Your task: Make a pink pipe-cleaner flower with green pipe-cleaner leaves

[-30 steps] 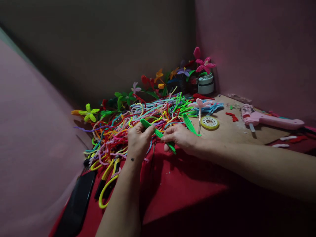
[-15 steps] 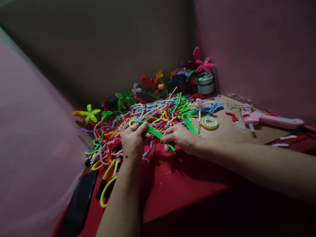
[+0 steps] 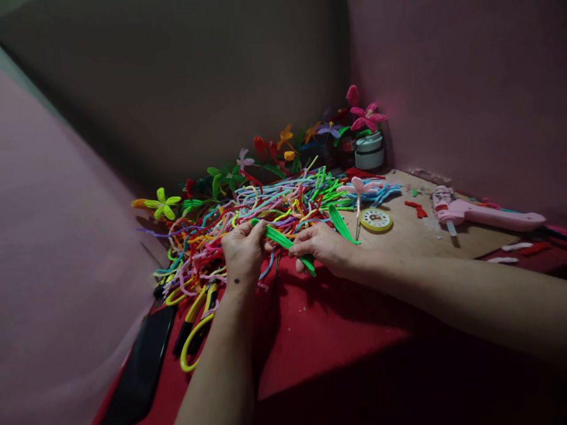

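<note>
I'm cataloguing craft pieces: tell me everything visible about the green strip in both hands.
The green strip is long, narrow, nearly straight and fuzzy-looking, like pipe cleaners laid side by side. It slants down rightward; the left grip pinches its upper end, the right grip holds its lower part, and the tip beyond shows against the red surface.

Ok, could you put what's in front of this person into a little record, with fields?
Left hand: left hand pinches the upper end of a green fuzzy strip
Right hand: right hand grips the same strip lower down
Beside right hand: green leaf shape
Beyond hands: tangled pile of colourful fuzzy stems
Right side: pink glue gun, over a tan board
Left side: flat black object, yellow-handled tools
Back: magenta flower
Light: dim
</note>
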### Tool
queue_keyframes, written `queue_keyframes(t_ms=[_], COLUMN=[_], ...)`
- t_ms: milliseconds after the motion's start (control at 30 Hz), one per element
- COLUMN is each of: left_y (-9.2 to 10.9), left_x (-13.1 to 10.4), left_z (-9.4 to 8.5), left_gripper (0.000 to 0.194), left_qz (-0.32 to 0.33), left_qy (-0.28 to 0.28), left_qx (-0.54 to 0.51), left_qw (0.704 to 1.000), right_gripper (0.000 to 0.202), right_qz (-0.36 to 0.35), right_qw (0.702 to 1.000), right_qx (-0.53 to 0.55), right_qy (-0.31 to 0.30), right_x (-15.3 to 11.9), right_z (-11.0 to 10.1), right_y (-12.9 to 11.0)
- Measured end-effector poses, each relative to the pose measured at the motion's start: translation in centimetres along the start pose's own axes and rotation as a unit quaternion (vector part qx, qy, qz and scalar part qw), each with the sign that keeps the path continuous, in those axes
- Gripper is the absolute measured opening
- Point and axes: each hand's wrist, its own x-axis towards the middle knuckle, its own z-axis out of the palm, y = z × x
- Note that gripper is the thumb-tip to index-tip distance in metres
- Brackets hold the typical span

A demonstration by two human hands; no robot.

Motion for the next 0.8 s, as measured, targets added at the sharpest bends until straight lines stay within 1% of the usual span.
queue_keyframes(t_ms=[100,200,367,533,600,700,800], left_y=[0.3,0.4,0.6,0.4,0.3,0.3,0.5], left_x=[0.0,-0.2,-0.7,-0.5,-0.4,-0.5,-0.9], left_z=[-0.3,-0.1,0.5,0.3,0.2,0.5,0.9], left_gripper=[0.025,0.026,0.022,0.02,0.022,0.028,0.032], left_qz=[-0.048,-0.098,-0.09,-0.11,-0.108,-0.098,-0.103], left_qy=[-0.047,-0.093,-0.138,-0.164,-0.171,-0.157,-0.137], left_qx=[-0.016,-0.017,-0.06,-0.13,-0.137,-0.097,-0.037], left_qw=[0.998,0.991,0.984,0.972,0.97,0.978,0.985], right_gripper=[0.015,0.016,0.015,0.016,0.016,0.014,0.013], right_qz=[-0.02,-0.032,-0.026,-0.012,-0.012,-0.017,-0.021], right_qw=[1.0,0.999,0.999,0.999,0.999,0.999,0.999], right_qx=[-0.011,-0.021,0.001,0.023,0.031,0.029,0.021], right_qy=[0.011,0.027,0.026,0.021,0.017,0.017,0.019], right_x=[0.2,0.3,0.1,-0.1,-0.1,0.0,0.1], right_z=[-0.2,-0.3,-0.2,0.0,0.0,0.0,-0.1], right_y=[0.3,0.4,0.1,0.0,-0.1,0.0,0.1])
